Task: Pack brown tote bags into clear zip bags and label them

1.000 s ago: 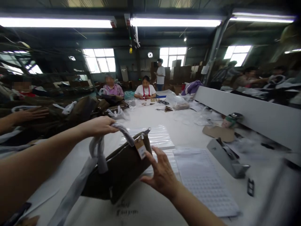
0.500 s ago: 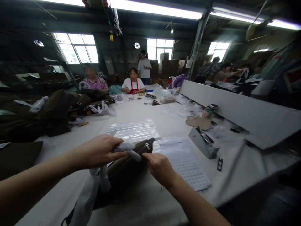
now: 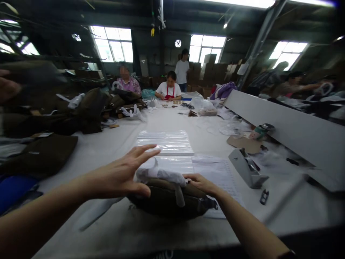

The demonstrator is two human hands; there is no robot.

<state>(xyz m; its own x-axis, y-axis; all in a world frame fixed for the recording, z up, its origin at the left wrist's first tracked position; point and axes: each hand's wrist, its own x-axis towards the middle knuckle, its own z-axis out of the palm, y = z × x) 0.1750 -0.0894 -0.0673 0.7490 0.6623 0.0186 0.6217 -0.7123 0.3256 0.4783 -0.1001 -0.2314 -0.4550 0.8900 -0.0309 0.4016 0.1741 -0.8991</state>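
Observation:
A dark olive zipped bag (image 3: pixel 167 203) lies sideways on the white table close to me, with white wrapping (image 3: pixel 164 176) around its strap or handle on top. My left hand (image 3: pixel 132 172) is over the bag's left end, thumb and fingers spread, holding nothing. My right hand (image 3: pixel 201 184) grips the top of the bag right of the wrapping; its thumb is hidden. Behind the bag lie clear plastic bags (image 3: pixel 164 144) and printed sheets (image 3: pixel 215 169).
Olive bags (image 3: pixel 88 111) are piled at left, where another person's hand (image 3: pixel 8 86) shows. At right are a grey tape dispenser (image 3: pixel 246 169), thread snips (image 3: pixel 264 196) and a long white board (image 3: pixel 285 126). Co-workers sit at the far end, by a standing person (image 3: pixel 182 70).
The bag has turned to lie crosswise before me. My left hand has let go of the white wrapping and spread open. My right hand has moved right. The view has swung left.

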